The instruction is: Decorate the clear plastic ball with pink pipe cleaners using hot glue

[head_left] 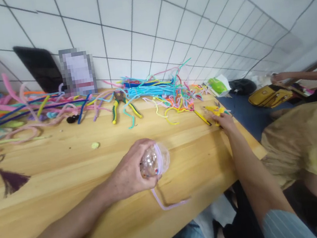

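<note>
My left hand [133, 170] is wrapped around a clear rounded plastic container [149, 163] above the middle of the table. A pale purple pipe cleaner [159, 158] circles the container, and its bent tail hangs toward the table's front edge. Small coloured bits and shiny reflections show through the clear wall. At the far right end of the table, my right hand [223, 120] has its fingers closed on a yellow tool [214, 110] with a pointed tip; its kind is too small to make out. Just left of those fingers lies a slim yellow-and-black tool [202, 118].
Pliers [120, 100] with yellow-green handles lie near the tiled wall. Bundled blue pipe cleaners [151, 90] and tangled coloured ones line the back. A black phone [40, 67] leans on the wall. A purple tassel [11, 178] lies left. Another person [310, 140] is at the right.
</note>
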Tool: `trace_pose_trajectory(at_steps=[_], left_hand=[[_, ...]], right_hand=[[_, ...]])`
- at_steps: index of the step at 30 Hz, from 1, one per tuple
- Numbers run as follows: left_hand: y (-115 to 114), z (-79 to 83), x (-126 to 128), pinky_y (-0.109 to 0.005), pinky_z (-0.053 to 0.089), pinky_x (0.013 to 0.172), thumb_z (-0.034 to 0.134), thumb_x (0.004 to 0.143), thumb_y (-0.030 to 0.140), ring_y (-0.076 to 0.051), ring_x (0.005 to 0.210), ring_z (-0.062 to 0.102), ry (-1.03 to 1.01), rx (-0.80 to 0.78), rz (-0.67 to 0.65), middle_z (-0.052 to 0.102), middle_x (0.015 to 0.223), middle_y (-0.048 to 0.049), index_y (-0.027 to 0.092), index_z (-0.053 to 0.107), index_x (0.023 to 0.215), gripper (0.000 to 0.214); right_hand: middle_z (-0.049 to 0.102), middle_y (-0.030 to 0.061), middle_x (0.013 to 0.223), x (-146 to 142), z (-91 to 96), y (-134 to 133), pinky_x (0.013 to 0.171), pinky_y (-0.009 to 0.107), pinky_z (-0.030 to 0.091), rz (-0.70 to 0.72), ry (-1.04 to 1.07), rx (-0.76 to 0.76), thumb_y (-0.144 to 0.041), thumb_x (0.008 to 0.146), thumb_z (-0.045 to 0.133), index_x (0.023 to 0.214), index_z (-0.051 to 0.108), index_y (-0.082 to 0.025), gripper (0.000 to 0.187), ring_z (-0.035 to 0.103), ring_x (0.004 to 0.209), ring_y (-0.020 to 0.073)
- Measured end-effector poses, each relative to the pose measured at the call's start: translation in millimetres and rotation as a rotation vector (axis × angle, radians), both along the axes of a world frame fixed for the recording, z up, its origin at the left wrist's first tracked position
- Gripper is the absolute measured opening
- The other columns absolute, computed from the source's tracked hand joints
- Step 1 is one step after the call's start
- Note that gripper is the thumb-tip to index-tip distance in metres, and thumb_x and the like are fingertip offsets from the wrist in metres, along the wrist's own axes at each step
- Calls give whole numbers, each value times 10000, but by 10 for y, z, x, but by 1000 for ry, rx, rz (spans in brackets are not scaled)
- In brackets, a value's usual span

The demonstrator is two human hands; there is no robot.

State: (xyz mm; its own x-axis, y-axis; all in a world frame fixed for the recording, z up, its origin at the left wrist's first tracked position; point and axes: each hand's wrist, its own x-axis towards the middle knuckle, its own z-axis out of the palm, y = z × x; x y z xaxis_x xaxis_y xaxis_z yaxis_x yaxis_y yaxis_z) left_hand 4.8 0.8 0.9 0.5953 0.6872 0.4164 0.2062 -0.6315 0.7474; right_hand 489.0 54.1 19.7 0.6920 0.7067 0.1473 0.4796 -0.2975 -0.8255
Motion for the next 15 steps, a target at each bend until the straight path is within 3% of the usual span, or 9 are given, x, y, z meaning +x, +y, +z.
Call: trace_pose_trajectory(at_steps=[5, 9, 10, 11, 12, 13, 15], left_hand=[[102, -7, -23, -549, 542, 1172, 814, 764, 247, -374, 1381, 631, -2, 25, 67, 615, 1455, -185, 222, 449, 1474, 799], [123, -15, -6, -557, 534, 1175, 819, 753, 262, -374, 1372, 625, 0, 30, 53, 622, 1442, -181, 217, 460, 1477, 809], [121, -16, 2, -561, 529, 1180, 819, 752, 266, -375, 1376, 620, -2, 32, 46, 622, 1442, -177, 220, 463, 1479, 811], [117, -16, 10, -563, 525, 1185, 817, 753, 265, -374, 1381, 616, -2, 30, 43, 622, 1444, -174, 222, 465, 1480, 809], [113, -16, 17, -562, 522, 1188, 814, 754, 262, -373, 1384, 613, -2, 27, 43, 622, 1446, -173, 222, 467, 1479, 805], [109, -16, 22, -560, 521, 1190, 813, 754, 260, -372, 1385, 612, -2, 23, 46, 621, 1447, -173, 221, 469, 1478, 802], [102, -18, 32, -557, 523, 1189, 818, 753, 266, -374, 1386, 611, 1, 15, 53, 621, 1451, -174, 222, 474, 1475, 801]], right_hand=[[632, 14, 624, -55, 210, 19, 567, 308, 477, 81, 46, 32, -367, 760, 840, 710, 620, -227, 266, 591, 622, 177], [794, 101, 982, -259, 553, -273, 731, 337, 593, 287, 76, 78, -491, 826, 828, 901, 743, -222, 292, 734, 757, 193], [801, 88, 1060, -353, 649, -373, 749, 329, 600, 311, 64, 117, -535, 849, 801, 944, 754, -241, 313, 736, 758, 176], [809, 92, 1109, -466, 746, -475, 769, 335, 610, 369, 58, 126, -537, 867, 803, 990, 777, -245, 318, 750, 780, 181], [816, 105, 1134, -596, 842, -574, 790, 354, 625, 521, 37, 42, -517, 892, 816, 1044, 793, -242, 315, 771, 824, 207], [825, 86, 1028, -739, 936, -664, 720, 347, 626, 594, -41, 87, -523, 878, 836, 1006, 800, -246, 307, 760, 769, 214], [816, 58, 926, -1043, 1108, -806, 679, 349, 641, 814, -166, 5, -523, 939, 792, 979, 801, -274, 252, 760, 754, 228]])
